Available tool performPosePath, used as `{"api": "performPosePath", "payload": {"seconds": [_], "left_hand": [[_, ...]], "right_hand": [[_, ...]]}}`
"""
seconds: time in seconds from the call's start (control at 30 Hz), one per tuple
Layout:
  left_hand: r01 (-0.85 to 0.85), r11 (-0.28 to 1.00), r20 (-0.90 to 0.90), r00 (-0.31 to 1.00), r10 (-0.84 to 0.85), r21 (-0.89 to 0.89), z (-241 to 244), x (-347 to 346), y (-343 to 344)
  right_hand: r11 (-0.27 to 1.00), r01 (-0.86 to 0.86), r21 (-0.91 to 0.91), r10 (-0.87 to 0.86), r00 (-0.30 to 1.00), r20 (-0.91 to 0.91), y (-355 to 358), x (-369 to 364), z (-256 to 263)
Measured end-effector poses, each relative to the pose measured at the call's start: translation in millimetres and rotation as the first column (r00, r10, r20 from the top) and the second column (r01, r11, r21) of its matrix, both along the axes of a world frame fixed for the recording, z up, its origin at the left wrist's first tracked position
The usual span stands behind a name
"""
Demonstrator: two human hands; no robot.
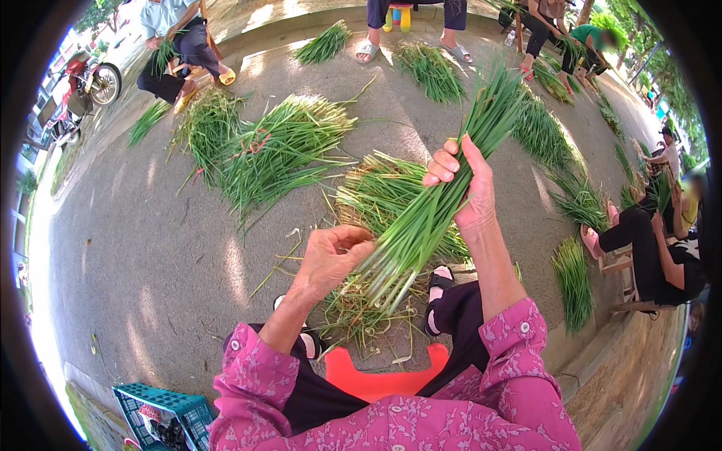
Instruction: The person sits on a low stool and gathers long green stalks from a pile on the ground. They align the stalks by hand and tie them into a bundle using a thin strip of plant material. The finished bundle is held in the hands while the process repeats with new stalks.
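Observation:
A thick bundle of long green leafy stalks, like Chinese chives [417,225], slants across in front of me, its pale stem ends low and its leaf tips up to the right. My right hand [465,183] is closed around its middle. By the pale ends is my left hand [335,253], thumb and fingertips pinched together; whether a stalk is between them I cannot tell. Under the bundle lies a pile of stalks [378,183] on the pavement. Loose yellowish trimmings [366,321] are heaped between my sandalled feet.
A larger heap tied with red string [282,146] lies ahead to the left. A red plastic stool [389,383] is beneath me, and a teal crate [163,400] stands at lower left. Several seated people are around, one at the right [637,231] beside a stalk bundle [572,284]. A motorcycle [84,84] is parked far left.

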State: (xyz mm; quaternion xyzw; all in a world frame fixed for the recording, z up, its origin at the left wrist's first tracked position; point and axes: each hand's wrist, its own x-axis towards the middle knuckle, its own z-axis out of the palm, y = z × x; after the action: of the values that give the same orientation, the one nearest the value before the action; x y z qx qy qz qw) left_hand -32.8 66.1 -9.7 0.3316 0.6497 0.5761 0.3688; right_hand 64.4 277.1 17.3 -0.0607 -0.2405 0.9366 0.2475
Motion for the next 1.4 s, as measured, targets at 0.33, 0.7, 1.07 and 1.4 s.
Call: {"api": "performPosePath", "payload": {"seconds": [0.33,0.7,1.07,1.4], "left_hand": [[0.046,0.997,0.112,0.993,-0.039,-0.06,1.8,3.8,0.4],[0.021,0.996,0.157,0.988,-0.007,-0.085,14.1,5.3,-1.7],[-0.042,0.999,0.471,0.881,0.037,0.001,-5.4,1.9,-0.8],[-0.018,0.999,0.257,0.966,0.026,-0.034,0.5,5.1,-1.7]], "right_hand": [[0.997,-0.077,-0.024,0.075,0.996,-0.047,0.8,-1.9,-4.9],[0.998,-0.052,-0.024,0.052,0.999,-0.006,0.9,-1.9,-5.3],[0.998,-0.018,-0.061,0.016,1.0,-0.024,0.9,0.2,-1.0],[0.998,-0.051,-0.026,0.05,0.998,-0.024,-2.1,-1.4,-1.5]]}}
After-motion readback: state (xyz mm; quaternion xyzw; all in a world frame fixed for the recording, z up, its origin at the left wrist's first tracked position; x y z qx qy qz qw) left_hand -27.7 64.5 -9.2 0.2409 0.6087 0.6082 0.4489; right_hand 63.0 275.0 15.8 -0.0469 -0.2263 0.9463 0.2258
